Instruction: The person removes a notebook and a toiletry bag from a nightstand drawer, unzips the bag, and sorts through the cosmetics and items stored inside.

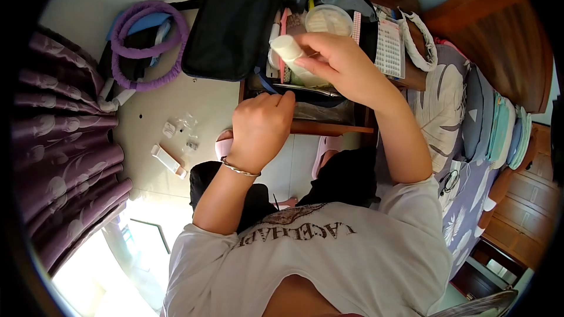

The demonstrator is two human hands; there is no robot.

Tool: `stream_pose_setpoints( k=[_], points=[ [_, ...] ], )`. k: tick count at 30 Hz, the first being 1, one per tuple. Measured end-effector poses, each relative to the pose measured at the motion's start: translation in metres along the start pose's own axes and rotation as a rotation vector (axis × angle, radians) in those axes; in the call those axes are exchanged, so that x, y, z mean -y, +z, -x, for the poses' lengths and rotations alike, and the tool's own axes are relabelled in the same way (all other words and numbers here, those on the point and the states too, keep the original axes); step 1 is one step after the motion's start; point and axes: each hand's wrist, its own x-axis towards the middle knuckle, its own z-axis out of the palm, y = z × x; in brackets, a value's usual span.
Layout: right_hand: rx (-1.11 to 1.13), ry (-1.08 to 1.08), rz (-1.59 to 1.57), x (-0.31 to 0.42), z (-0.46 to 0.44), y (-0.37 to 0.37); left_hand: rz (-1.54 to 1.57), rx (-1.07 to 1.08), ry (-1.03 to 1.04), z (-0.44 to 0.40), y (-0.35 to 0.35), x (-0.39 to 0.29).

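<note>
My right hand (346, 67) is wrapped round a pale bottle with a white cap (286, 49), tilted over the open black cosmetic bag. My left hand (262, 123), wearing a twisted bracelet, is closed on the near edge of that bag, by its blue trim. The lid of the black cosmetic bag (232, 26) is folded back to the left. Inside the bag lie a round clear tub of pale pads (329, 20), a pink slim item (284, 20) and other small things, partly hidden by my right hand.
The bag sits over an open wooden drawer (332, 127). Beside it are a white sheet of small items (390, 47) and a white headband (420, 41). Purple hoops (147, 47) and a small white box (168, 161) lie left; a bed (437, 117) stands right.
</note>
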Motion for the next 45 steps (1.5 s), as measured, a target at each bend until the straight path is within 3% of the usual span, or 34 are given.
stream_pose_setpoints(
  k=[2,4,6,8,12,20,26,32,35,37,41,45],
  points=[
    [-0.015,-0.001,-0.005,0.002,0.0,0.003,-0.002,-0.007,-0.012,0.0,-0.001,-0.001],
    [-0.131,-0.077,-0.344,0.004,0.0,0.005,-0.002,-0.007,-0.015,0.001,-0.001,-0.001],
    [-0.085,-0.03,-0.206,0.007,0.001,0.003,-0.001,-0.009,-0.014,0.001,-0.001,-0.001],
    [0.04,-0.159,0.049,0.0,0.0,0.013,-0.002,-0.017,-0.014,0.002,0.0,0.0],
    [0.174,-0.108,0.335,-0.02,0.01,0.036,-0.002,-0.029,-0.007,0.003,0.0,0.001],
    [0.115,0.037,0.346,-0.011,0.009,0.043,-0.001,-0.058,0.031,0.002,-0.002,0.0],
    [0.107,-0.153,0.295,-0.028,0.016,0.035,0.03,-0.123,0.008,-0.002,0.001,0.003],
    [0.081,0.001,0.545,-0.018,0.017,0.044,-0.022,-0.099,0.053,-0.003,0.006,0.005],
    [0.217,0.005,0.455,-0.023,0.024,0.031,-0.049,-0.094,-0.047,-0.009,-0.006,0.006],
    [0.076,-0.127,0.342,-0.023,0.041,0.035,-0.023,-0.14,0.016,-0.011,-0.007,0.009],
    [-0.025,-0.046,0.309,-0.016,0.066,0.029,0.012,-0.221,0.146,-0.011,0.004,0.019],
    [-0.175,0.014,0.433,-0.036,0.078,0.039,-0.021,-0.161,0.095,-0.015,0.005,0.017]
  ],
)
